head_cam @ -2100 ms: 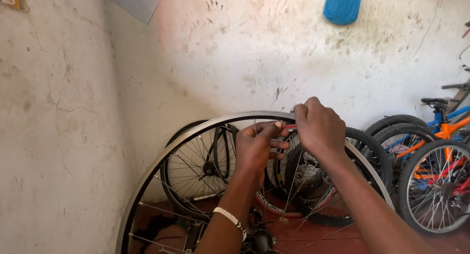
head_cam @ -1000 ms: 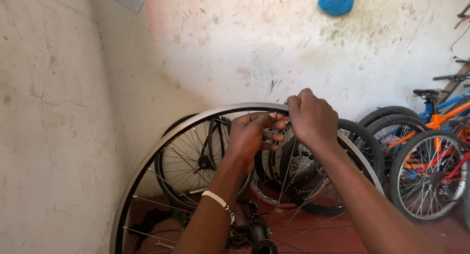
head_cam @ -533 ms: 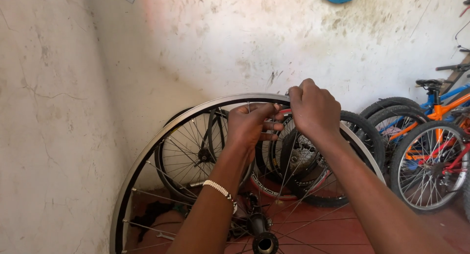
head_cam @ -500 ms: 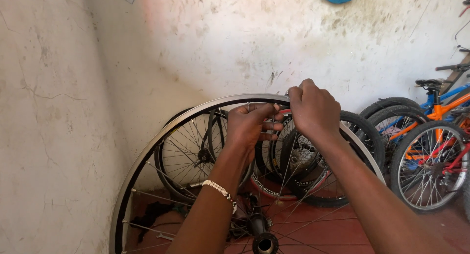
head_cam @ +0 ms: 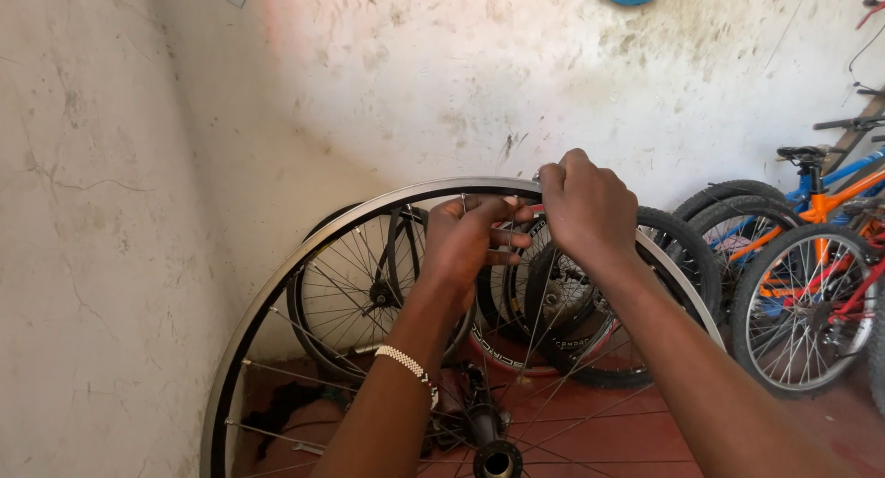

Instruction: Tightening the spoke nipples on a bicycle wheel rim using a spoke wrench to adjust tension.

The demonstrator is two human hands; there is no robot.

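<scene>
The right hand (head_cam: 590,206) was curled into a tight fist at the top of the silver wheel rim (head_cam: 304,247), at about twelve o'clock on the hoop, its fingertips pinched together against the metal; whatever small thing they held was hidden. Just beside it, at nine o'clock from that fist, the left hand (head_cam: 470,238) was closed loosely inside the rim, its fingers wrapped about thin wire spokes (head_cam: 539,349) near where they met the hoop. A pale beaded bracelet (head_cam: 406,363) circled the left wrist. The rim was smooth, bare and tyreless, standing upright before the person, its spokes running down to a dark hub (head_cam: 493,441) at six o'clock. Behind it leaned black-tyred wheels (head_cam: 355,289) against a rough, stained plaster wall (head_cam: 369,91). At three o'clock stood bicycles (head_cam: 811,257) with orange and blue frames, on a red tiled floor (head_cam: 636,423).
</scene>
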